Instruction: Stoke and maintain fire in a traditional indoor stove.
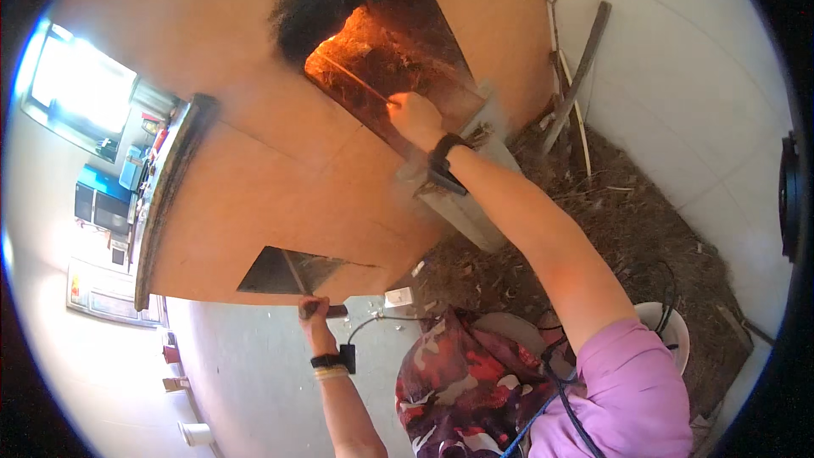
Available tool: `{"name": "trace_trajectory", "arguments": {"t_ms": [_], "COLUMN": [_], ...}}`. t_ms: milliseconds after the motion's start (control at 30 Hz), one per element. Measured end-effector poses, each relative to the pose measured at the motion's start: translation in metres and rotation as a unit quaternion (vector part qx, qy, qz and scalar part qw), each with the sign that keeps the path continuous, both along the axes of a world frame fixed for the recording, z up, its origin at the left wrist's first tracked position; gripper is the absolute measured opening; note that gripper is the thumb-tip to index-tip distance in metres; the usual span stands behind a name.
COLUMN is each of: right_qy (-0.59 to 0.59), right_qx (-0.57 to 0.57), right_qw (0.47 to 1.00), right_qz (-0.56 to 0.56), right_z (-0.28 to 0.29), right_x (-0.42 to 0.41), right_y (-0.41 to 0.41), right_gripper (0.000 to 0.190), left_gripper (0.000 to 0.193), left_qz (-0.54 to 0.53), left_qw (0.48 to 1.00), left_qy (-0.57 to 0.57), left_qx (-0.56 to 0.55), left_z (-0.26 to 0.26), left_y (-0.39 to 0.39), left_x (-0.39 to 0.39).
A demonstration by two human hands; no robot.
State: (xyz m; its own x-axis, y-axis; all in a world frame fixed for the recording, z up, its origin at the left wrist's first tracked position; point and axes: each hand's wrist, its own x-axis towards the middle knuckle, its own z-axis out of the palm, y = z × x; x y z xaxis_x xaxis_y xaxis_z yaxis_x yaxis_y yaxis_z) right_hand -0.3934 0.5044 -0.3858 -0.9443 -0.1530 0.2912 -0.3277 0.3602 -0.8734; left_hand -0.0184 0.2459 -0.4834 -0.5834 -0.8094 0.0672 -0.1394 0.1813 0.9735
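Observation:
A fire (331, 44) glows inside the soot-blackened mouth of an orange-faced stove (286, 197). My right hand (416, 119) is inside that opening, closed around a thin rod (356, 76) whose far end reaches into the flames. Dry plant matter (397, 63) lies in the firebox beside the rod. Lower on the stove face is a dark opening (264, 273). My left hand (315, 312) grips a dark cylindrical handle (337, 311); a slim shaft (294, 270) runs from the hand into this lower opening, its far end hidden.
A pale ledge (464, 216) juts out below the stove mouth. Loose dry plant litter (623, 216) covers the floor to the right. Wooden sticks (582, 70) and a ring-ended metal rod (553, 19) lean against the tiled wall. A white bucket (679, 337) stands near my right side.

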Motion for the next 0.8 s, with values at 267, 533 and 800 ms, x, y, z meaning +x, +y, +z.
{"name": "trace_trajectory", "arguments": {"t_ms": [267, 533, 800], "right_qy": [0.023, 0.115, 0.155], "right_qx": [0.053, 0.132, 0.298], "right_qw": [0.998, 0.985, 0.942], "right_qz": [0.008, 0.000, 0.004], "right_z": [-0.005, -0.008, 0.020], "right_x": [0.015, 0.064, 0.072], "right_y": [0.030, 0.117, 0.114], "right_gripper": [0.031, 0.027, 0.026], "left_gripper": [0.025, 0.022, 0.019], "left_qz": [0.012, -0.019, 0.020], "left_qw": [0.999, 0.999, 0.999], "left_qy": [0.039, 0.017, -0.044], "left_qx": [-0.001, 0.031, 0.009], "left_z": [0.020, 0.043, 0.038], "left_y": [0.002, 0.099, 0.140], "left_x": [-0.040, 0.030, 0.078]}}
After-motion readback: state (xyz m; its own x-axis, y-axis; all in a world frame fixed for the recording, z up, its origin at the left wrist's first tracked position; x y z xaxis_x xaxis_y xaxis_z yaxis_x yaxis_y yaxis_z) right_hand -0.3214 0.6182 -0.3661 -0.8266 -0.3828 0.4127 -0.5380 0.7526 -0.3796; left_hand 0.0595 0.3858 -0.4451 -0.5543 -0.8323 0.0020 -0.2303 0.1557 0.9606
